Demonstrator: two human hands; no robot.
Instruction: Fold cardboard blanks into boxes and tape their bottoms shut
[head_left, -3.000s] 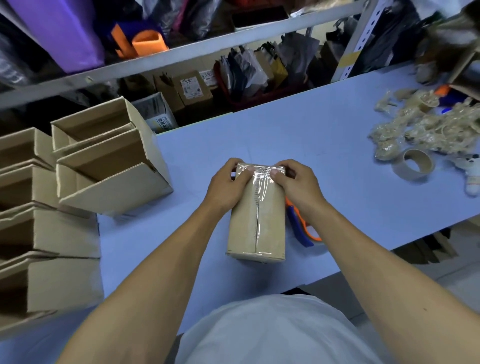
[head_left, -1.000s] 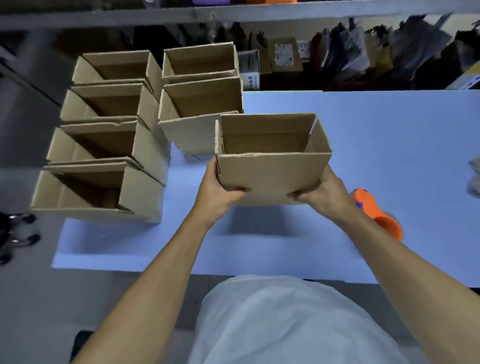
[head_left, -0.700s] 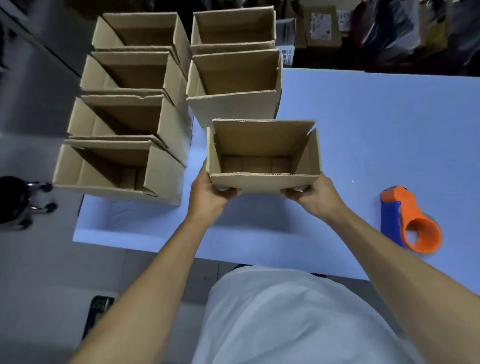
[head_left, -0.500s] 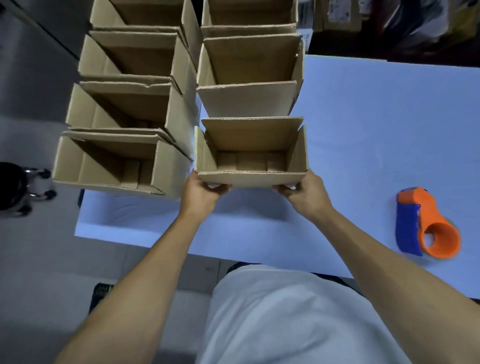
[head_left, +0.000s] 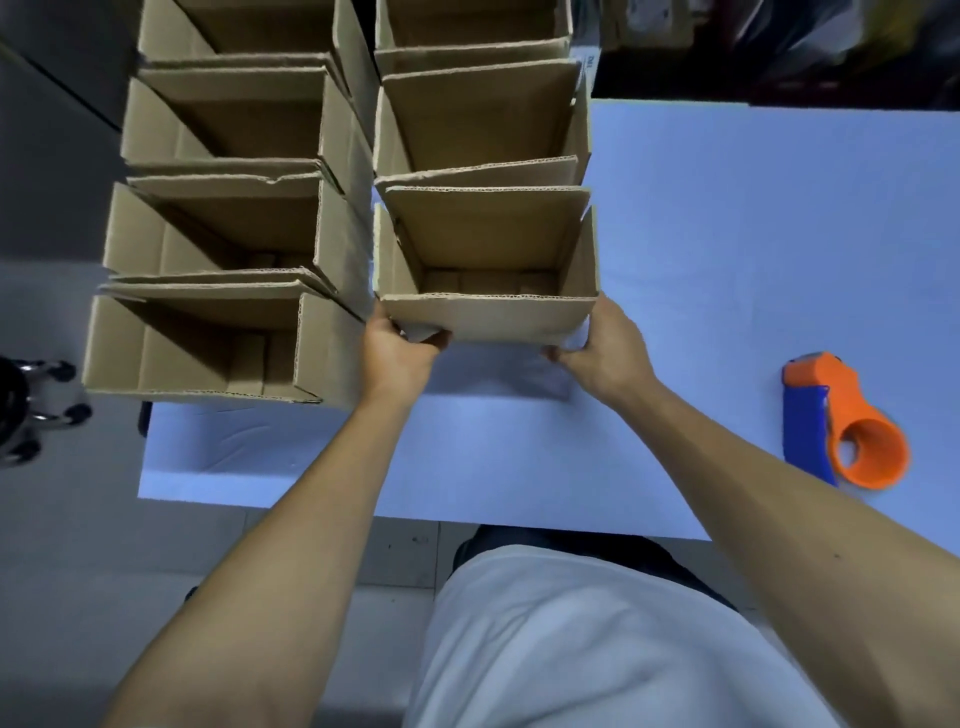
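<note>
1. Two hands hold the newest box (head_left: 485, 270) by its near bottom corners: our left hand (head_left: 397, 351) grips the left corner with thumb curled under the near wall, and our right hand (head_left: 605, 348) pinches the right corner, fingers tucked beneath.
2. We see the box upright, mouth open to us, its four top flaps standing, in the left half of the worktop (head_left: 701, 249), well back from the near edge. Whether its base rests on the surface or hangs just above it, we cannot tell.
3. Between the box and the near edge lies a bare strip of worktop, crossed only by our forearms.
4. Just left of the box, the left-hand column of boxes (head_left: 234, 234) stands nearly touching it; its nearest box overhangs the worktop's left edge.
5. Directly behind the box, the finished boxes (head_left: 480, 119) of its own column press against its far flap and run to the far edge.
6. To the right, the worktop opens wide; the tape dispenser (head_left: 844, 423) lies near the near edge, well apart from our right hand.
</note>
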